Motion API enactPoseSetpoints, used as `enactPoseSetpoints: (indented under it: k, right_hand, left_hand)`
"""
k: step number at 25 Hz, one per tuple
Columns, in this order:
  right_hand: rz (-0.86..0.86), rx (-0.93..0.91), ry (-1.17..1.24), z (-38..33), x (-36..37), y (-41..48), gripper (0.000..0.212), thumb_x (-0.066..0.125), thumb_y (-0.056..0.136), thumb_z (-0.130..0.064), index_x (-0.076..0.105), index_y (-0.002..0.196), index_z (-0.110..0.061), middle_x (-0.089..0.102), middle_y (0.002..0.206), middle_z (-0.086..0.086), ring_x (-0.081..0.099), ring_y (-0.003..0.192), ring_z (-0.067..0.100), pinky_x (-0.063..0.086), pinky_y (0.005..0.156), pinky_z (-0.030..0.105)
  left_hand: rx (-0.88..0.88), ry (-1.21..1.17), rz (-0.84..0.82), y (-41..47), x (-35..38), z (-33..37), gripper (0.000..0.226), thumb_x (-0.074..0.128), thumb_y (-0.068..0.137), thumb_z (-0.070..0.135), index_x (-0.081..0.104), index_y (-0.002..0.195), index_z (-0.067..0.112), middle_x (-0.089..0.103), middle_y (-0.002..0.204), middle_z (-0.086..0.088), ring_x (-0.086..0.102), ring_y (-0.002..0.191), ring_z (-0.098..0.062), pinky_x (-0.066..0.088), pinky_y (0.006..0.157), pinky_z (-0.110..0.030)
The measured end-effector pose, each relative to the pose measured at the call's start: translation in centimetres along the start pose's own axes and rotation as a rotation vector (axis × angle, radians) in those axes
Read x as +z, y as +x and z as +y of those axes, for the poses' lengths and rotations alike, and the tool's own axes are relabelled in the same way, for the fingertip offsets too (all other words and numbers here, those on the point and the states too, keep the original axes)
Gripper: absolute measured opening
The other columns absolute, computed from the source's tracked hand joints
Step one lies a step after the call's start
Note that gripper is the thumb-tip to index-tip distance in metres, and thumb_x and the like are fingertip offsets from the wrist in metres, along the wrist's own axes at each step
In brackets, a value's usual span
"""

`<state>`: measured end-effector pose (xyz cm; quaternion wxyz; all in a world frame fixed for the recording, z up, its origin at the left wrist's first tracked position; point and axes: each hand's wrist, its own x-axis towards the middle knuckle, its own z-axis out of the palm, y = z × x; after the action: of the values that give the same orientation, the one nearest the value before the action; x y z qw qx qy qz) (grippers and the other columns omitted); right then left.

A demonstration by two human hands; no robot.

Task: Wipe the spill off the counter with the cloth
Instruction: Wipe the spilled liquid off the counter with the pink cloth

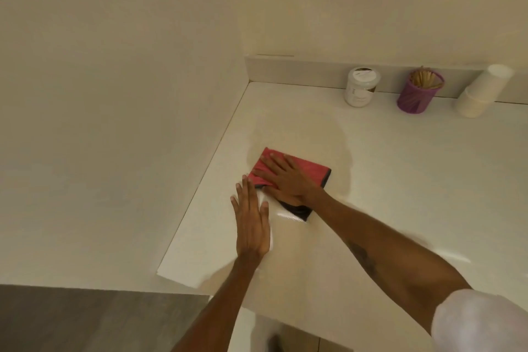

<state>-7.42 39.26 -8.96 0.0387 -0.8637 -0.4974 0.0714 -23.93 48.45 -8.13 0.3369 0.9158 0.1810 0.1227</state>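
Note:
A folded red cloth (310,169) with a dark underside lies flat on the white counter (400,166), near the counter's left edge. My right hand (285,178) presses flat on top of the cloth, fingers spread and pointing left. My left hand (251,223) rests palm down on the bare counter just in front of the cloth, fingers straight, holding nothing. A faint wet sheen (288,216) shows on the counter beside the cloth's near corner, and a dull damp patch (337,140) spreads behind the cloth.
Along the back ledge stand a white lidded jar (360,87), a purple cup of wooden sticks (420,91) and a stack of white paper cups (483,91). A beige wall (114,94) borders the counter's left edge. Grey floor (85,320) shows at lower left.

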Motion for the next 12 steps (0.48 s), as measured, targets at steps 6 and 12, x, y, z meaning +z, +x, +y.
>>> enactPoseSetpoints:
  k: [6,12]
  right_hand:
    - [0.054,-0.038,0.041,-9.0,2.5,-9.9,0.061,0.018,0.103,-0.056,0.016,0.157,-0.028,0.01,0.167,0.007,0.0,0.155,0.03,0.007,0.124,0.056]
    - [0.13,0.004,0.061,-11.3,4.3,-22.4,0.047,0.022,0.107,-0.042,0.03,0.153,-0.034,0.019,0.166,-0.001,0.004,0.155,0.023,0.002,0.124,0.046]
  left_hand:
    - [-0.012,-0.065,-0.041,-0.1,-2.7,-1.3,0.086,-0.004,0.094,0.067,0.016,0.158,0.014,0.011,0.167,-0.002,-0.006,0.154,-0.01,-0.014,0.123,-0.027]
    - [0.041,0.09,-0.08,-2.6,-2.8,-0.7,0.059,0.022,0.102,0.038,0.053,0.141,0.006,0.054,0.147,-0.013,0.042,0.143,-0.032,0.023,0.123,-0.046]
